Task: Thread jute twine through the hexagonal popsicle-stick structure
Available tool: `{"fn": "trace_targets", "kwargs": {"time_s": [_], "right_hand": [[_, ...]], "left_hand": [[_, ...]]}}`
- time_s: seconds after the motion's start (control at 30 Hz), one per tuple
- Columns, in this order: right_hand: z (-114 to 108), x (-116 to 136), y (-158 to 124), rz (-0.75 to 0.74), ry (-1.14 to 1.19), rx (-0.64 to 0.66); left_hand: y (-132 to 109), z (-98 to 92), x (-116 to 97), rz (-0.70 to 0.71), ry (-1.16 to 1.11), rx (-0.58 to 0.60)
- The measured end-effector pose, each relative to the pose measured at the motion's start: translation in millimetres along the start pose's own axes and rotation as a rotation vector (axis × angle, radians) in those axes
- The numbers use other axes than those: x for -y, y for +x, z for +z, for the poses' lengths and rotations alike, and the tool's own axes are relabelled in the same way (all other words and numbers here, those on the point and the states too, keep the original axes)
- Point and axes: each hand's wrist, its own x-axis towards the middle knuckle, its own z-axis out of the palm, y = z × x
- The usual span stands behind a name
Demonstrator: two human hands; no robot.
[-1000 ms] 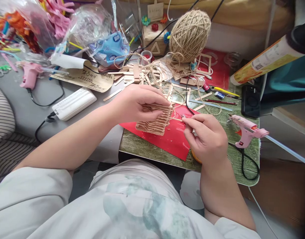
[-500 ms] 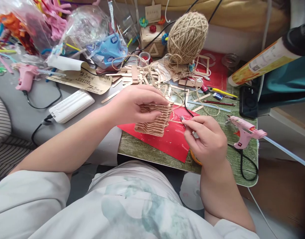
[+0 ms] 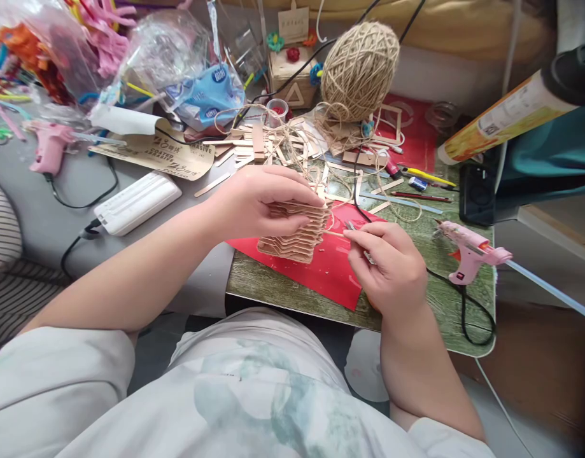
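Observation:
My left hand (image 3: 268, 200) is closed around a ridged, light-brown block (image 3: 295, 235) built of many wavy layers, holding it above a red sheet (image 3: 337, 273). From the block's right side a short length of twine (image 3: 334, 233) runs to my right hand (image 3: 390, 264). The fingertips of that hand pinch the twine's end. Scissors are also in my right hand: the metal blade tips (image 3: 350, 225) poke out past the fingers, and most of the handle is hidden by the palm.
Behind my hands lie loose wooden sticks (image 3: 247, 146) and a big twine ball (image 3: 361, 70). A pink glue gun (image 3: 471, 251) rests at the right, another pink glue gun (image 3: 51, 146) at the left near a white power strip (image 3: 138, 202). A tall cylinder (image 3: 507, 111) leans at right.
My right hand has shifted slightly left, closer to the block, with the scissors' tips moving along. The left hand and block stay nearly in place.

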Motion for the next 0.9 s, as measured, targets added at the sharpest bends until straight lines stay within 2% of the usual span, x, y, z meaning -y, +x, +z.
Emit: {"fn": "trace_targets", "kwargs": {"time_s": [0.37, 0.6, 0.9], "right_hand": [[2.3, 3.4, 0.6, 0.002, 0.019, 0.001], [2.6, 1.9, 0.7, 0.024, 0.021, 0.009], [3.6, 2.5, 5.6, 0.042, 0.020, 0.013]], "left_hand": [[-0.9, -1.2, -2.0, -0.075, 0.008, 0.051], [0.0, -0.6, 0.5, -0.042, 0.004, 0.028], [2.4, -0.7, 2.9, -0.084, 0.024, 0.006]]}}
